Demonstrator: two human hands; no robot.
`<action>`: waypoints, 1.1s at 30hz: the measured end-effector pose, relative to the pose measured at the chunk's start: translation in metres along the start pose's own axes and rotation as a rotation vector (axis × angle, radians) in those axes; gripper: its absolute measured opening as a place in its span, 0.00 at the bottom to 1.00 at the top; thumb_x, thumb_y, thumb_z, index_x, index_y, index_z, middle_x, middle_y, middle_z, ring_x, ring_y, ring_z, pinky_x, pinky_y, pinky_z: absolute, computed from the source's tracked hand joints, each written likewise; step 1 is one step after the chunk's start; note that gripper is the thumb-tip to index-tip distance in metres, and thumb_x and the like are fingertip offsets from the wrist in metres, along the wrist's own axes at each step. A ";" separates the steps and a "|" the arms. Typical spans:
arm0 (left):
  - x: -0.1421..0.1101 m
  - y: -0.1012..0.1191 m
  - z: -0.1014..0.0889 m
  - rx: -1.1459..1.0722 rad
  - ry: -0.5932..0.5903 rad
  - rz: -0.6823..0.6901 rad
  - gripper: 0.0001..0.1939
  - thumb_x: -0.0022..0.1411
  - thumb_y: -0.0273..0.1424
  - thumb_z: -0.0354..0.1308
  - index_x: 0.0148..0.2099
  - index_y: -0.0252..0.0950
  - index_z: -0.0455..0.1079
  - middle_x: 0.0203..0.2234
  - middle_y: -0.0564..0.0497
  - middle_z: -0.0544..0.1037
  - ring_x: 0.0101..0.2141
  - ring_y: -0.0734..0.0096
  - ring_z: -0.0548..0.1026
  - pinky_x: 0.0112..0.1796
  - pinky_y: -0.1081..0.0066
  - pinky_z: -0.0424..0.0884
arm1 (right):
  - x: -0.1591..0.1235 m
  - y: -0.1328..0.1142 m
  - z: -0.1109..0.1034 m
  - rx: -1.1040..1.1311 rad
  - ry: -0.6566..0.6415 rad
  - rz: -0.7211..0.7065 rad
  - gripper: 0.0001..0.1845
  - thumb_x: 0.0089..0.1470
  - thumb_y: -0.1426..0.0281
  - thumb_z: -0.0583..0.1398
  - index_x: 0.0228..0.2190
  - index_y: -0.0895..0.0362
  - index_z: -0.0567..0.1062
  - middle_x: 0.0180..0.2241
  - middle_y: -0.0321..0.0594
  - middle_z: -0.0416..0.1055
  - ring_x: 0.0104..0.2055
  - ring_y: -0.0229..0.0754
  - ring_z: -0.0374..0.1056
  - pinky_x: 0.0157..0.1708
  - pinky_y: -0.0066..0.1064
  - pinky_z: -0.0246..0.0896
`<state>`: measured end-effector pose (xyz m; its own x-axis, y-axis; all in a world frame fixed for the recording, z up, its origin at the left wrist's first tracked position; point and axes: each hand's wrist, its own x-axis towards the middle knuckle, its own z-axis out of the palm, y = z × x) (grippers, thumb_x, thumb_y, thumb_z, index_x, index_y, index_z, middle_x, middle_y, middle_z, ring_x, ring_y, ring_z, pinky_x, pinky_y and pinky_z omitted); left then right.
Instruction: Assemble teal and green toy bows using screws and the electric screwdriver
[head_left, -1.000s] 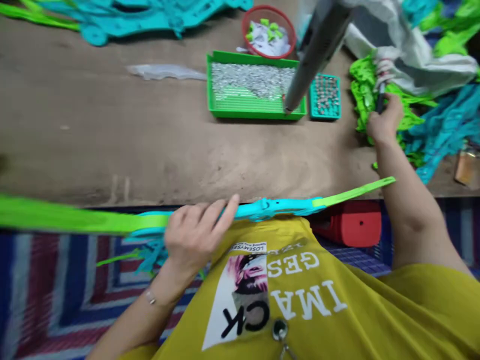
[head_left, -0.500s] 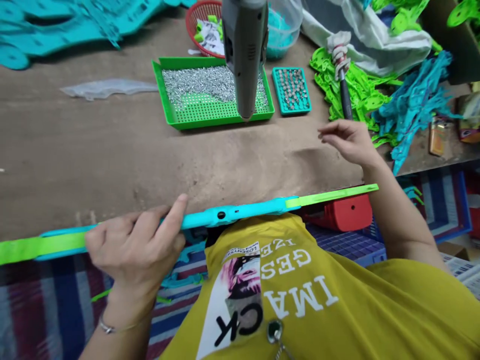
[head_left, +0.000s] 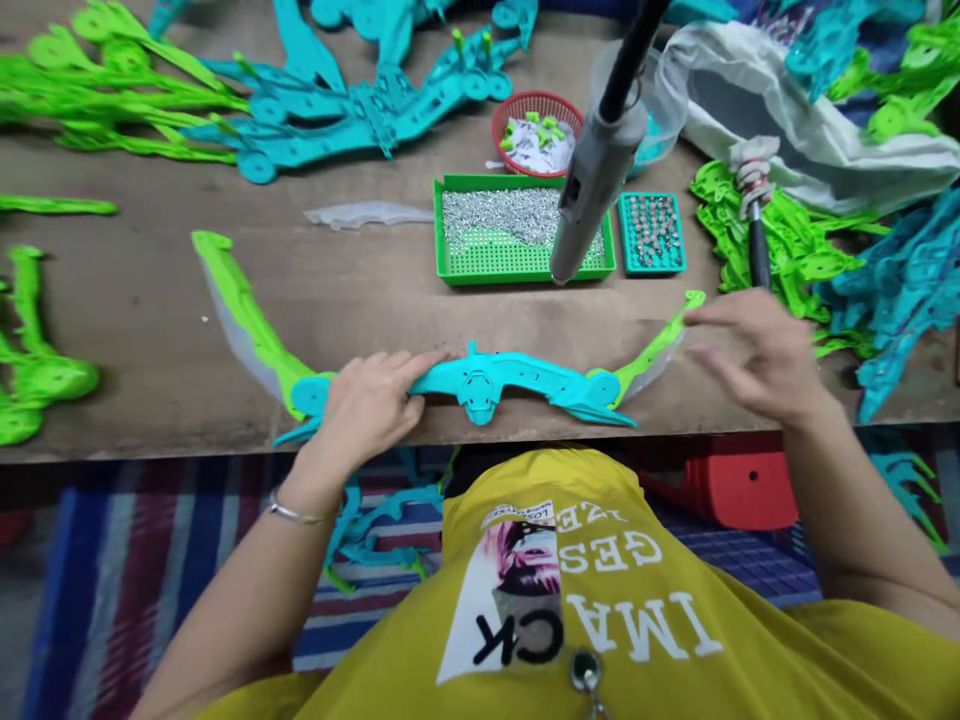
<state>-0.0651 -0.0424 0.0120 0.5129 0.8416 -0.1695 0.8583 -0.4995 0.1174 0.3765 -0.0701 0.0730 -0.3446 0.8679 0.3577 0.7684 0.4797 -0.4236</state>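
Note:
A toy bow with a blue middle piece (head_left: 517,370) and two green limbs lies face up along the table's front edge. My left hand (head_left: 375,405) is wrapped over the bow's blue body, left of its centre. At the other end, my right hand (head_left: 757,350) has its index finger at the tip of the right green limb (head_left: 656,355), thumb held apart; it is slightly blurred. Along the left green limb (head_left: 251,320) runs a translucent strip (head_left: 234,325), and a similar one edges the right limb.
Behind the bow are a green tray (head_left: 487,262) of small metal screws or rivets and a blue tray (head_left: 652,266) of metal pieces. A grey power screwdriver (head_left: 592,190) hangs over the green tray. Piled parts (head_left: 787,240) and a black-handled tool (head_left: 759,245) lie at right.
The bow, edge-on at the table edge before, is now turned flat on the tabletop. My right hand has come to its right tip. The view has swung left.

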 end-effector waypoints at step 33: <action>0.010 0.166 0.043 -2.201 -0.026 -0.654 0.28 0.46 0.42 0.78 0.44 0.34 0.74 0.40 0.47 0.83 0.34 0.69 0.82 0.38 0.66 0.82 | -0.014 -0.041 0.082 -0.012 -0.553 -0.129 0.36 0.65 0.56 0.58 0.67 0.61 0.62 0.43 0.53 0.80 0.42 0.53 0.77 0.43 0.44 0.71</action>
<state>0.0831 -0.1264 -0.0125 0.2824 0.7300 -0.6224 -0.4609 0.6722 0.5794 0.3058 -0.0917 0.0172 -0.6649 0.7422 -0.0841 0.7062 0.5880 -0.3944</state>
